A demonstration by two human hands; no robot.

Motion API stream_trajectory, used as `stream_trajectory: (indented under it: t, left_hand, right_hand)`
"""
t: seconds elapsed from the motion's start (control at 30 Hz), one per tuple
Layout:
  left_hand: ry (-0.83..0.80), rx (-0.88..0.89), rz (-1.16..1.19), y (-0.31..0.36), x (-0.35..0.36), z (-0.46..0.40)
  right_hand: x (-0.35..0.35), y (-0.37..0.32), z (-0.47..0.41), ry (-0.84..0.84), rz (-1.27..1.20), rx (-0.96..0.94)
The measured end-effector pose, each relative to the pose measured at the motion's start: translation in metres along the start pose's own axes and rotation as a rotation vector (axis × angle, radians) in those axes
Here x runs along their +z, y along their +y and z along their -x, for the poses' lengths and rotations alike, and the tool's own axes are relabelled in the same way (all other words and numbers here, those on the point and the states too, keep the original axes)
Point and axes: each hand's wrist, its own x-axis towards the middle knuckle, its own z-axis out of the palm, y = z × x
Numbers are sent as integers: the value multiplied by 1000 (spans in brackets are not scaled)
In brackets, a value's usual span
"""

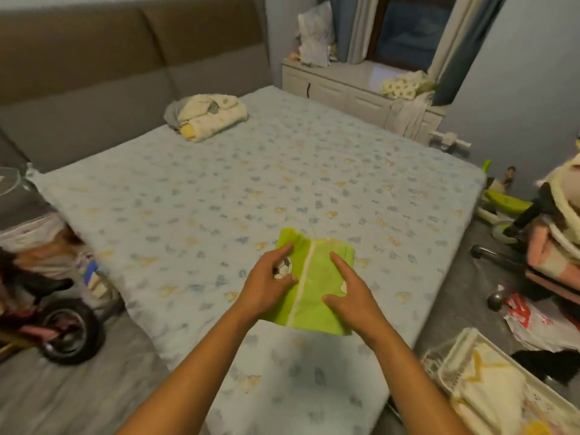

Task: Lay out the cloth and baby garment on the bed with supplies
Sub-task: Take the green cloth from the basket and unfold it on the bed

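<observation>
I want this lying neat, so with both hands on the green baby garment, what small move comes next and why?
Probably slide both palms outward. The left hand and right hand rest flat on the green garment, one on each side of its white strip, and its top left corner looks rumpled on the quilt.

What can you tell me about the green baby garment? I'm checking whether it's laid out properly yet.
The green baby garment is lime green soft-looking fabric with a pale strip down its middle and a football print on its left side. It lies flat on the patterned blue quilt, near the close edge. The left hand and right hand both rest open on it, palms down, covering parts of it.
</observation>
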Motion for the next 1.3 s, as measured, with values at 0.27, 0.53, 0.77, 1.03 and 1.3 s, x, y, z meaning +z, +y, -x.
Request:
stream_trajectory:
  t: [0.27, 0.53, 0.77, 1.03, 1.3]
  left_hand:
    - [0, 23, -61, -76, -184, -26]
    - [-47, 69, -159, -117, -255, -105]
    - [-198, 46, -298, -164, -301, -207]
    - [-335, 67, -295, -235, -331, -316]
    - [-508, 107, -239, -333, -332, -409]
  right_hand:
    - [166, -89, -51, 16, -27, 16]
    - [233, -112, -140, 68, -22, 49]
    - [287, -107, -231, 106, -56, 108]
    - [351, -101, -322, 211, -35, 237]
    - [425, -60, -406, 350, -22, 487]
